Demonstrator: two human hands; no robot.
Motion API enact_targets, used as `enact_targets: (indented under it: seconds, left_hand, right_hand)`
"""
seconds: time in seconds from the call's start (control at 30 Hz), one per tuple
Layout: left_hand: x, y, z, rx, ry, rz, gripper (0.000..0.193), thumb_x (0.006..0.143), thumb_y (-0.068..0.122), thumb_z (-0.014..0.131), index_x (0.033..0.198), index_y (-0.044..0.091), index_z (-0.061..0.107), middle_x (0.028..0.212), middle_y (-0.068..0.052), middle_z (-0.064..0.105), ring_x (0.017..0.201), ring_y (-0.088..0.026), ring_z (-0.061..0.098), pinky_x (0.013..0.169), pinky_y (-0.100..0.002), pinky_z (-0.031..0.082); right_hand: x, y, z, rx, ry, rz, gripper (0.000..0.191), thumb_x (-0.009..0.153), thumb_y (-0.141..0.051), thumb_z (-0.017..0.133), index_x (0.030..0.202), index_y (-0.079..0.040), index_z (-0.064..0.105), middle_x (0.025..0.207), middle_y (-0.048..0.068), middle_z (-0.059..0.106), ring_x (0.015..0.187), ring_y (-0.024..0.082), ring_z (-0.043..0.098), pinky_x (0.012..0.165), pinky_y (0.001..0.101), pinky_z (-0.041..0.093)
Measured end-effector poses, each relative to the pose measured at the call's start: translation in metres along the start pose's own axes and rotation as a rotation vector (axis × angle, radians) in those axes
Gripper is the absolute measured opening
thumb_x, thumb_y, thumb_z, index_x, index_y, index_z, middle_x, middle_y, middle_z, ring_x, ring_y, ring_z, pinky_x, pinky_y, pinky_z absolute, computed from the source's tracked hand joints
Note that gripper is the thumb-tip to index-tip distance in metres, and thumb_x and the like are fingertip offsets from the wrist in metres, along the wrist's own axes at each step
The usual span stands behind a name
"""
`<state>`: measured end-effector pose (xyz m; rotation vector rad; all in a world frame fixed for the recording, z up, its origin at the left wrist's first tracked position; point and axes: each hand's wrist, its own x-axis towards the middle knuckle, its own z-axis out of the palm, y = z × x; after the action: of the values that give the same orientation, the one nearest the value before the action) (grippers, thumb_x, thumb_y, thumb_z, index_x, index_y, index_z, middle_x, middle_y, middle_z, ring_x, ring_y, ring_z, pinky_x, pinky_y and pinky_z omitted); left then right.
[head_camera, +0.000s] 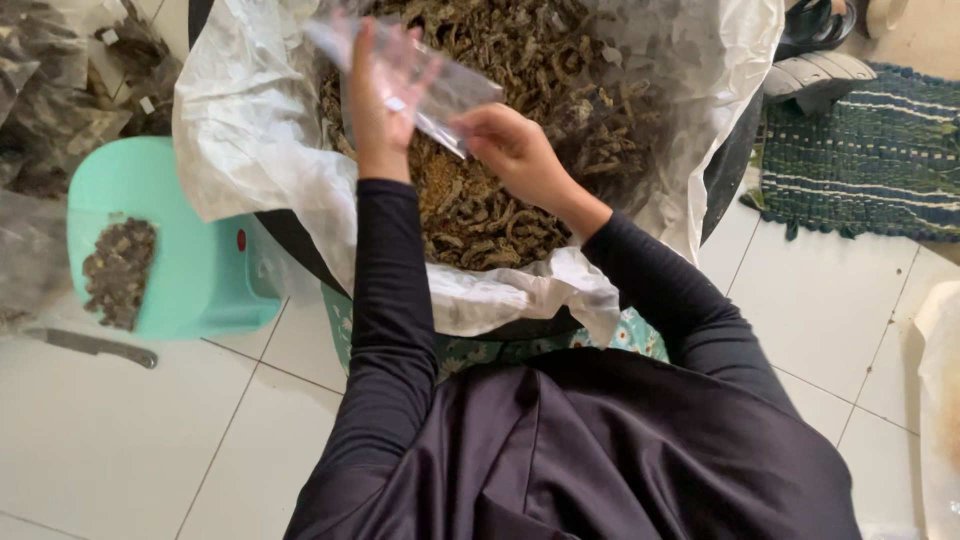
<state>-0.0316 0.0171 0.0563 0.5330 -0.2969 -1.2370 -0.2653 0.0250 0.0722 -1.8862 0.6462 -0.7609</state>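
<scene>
A small clear plastic bag (432, 82) is held up over a large dark basin (735, 160) lined with white plastic sheet (240, 140) and filled with brown dried strips (510, 215). My left hand (383, 95) grips the bag's upper side, fingers raised. Fingers of my right hand (515, 150) pinch the lower edge of the bag. Both arms wear black sleeves.
A mint green scale (190, 250) stands at left with a filled clear bag of dried pieces (118, 272) on it. A knife (95, 346) lies on the white tile floor. Packed bags (60, 90) pile at the far left. A green woven mat (870, 150) and sandals (815, 75) lie at right.
</scene>
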Motion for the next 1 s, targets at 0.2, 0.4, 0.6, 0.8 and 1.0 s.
enact_targets:
  seconds: [0.2, 0.4, 0.6, 0.8, 1.0]
  left_hand:
    - [0.012, 0.006, -0.030, -0.197, 0.277, -0.045, 0.134, 0.057, 0.054, 0.090, 0.159, 0.029, 0.007, 0.152, -0.030, 0.024, 0.134, -0.051, 0.047, 0.103, -0.074, 0.050]
    - [0.013, -0.016, -0.031, -0.401, 0.255, -0.162, 0.121, 0.065, 0.046, 0.092, 0.158, 0.027, 0.018, 0.162, -0.024, 0.017, 0.141, -0.047, 0.041, 0.107, -0.066, 0.050]
    - [0.021, -0.027, -0.037, -0.398, 0.408, -0.164, 0.103, 0.062, 0.044, 0.089, 0.148, 0.027, 0.035, 0.149, -0.021, 0.023, 0.132, -0.047, 0.034, 0.097, -0.067, 0.050]
    - [0.021, -0.021, -0.043, -0.458, 0.415, -0.153, 0.083, 0.071, 0.045, 0.084, 0.140, 0.024, 0.041, 0.145, -0.018, 0.031, 0.132, -0.041, 0.034, 0.095, -0.068, 0.048]
    - [0.018, -0.020, -0.046, -0.454, 0.408, -0.142, 0.066, 0.080, 0.047, 0.076, 0.133, 0.021, 0.047, 0.131, -0.014, 0.048, 0.123, -0.036, 0.048, 0.098, -0.071, 0.045]
  right_hand:
    - [-0.026, 0.102, 0.009, -0.460, -0.312, 0.976, 0.080, 0.103, -0.053, 0.066, 0.158, -0.008, 0.028, 0.156, 0.028, 0.036, 0.137, 0.045, 0.039, 0.106, 0.0558, 0.039]
    - [-0.034, 0.098, 0.009, -0.406, -0.455, 1.045, 0.115, 0.083, -0.065, 0.067, 0.168, -0.023, 0.002, 0.165, 0.024, 0.032, 0.141, 0.044, 0.049, 0.111, 0.0583, 0.043]
    - [-0.053, 0.081, 0.046, -0.047, -0.551, 0.706, 0.122, 0.058, -0.057, 0.085, 0.158, -0.013, 0.030, 0.138, 0.023, 0.068, 0.126, 0.035, 0.063, 0.109, 0.0451, 0.047]
    - [-0.076, 0.096, 0.083, -0.593, -0.845, 0.446, 0.099, 0.071, -0.055, 0.090, 0.148, -0.008, 0.049, 0.130, 0.034, 0.057, 0.119, 0.049, 0.056, 0.096, 0.0518, 0.050]
    - [-0.072, 0.091, 0.065, -0.748, -0.782, 0.471, 0.088, 0.070, -0.032, 0.083, 0.150, -0.015, 0.052, 0.124, 0.031, 0.061, 0.106, 0.047, 0.065, 0.092, 0.0515, 0.054]
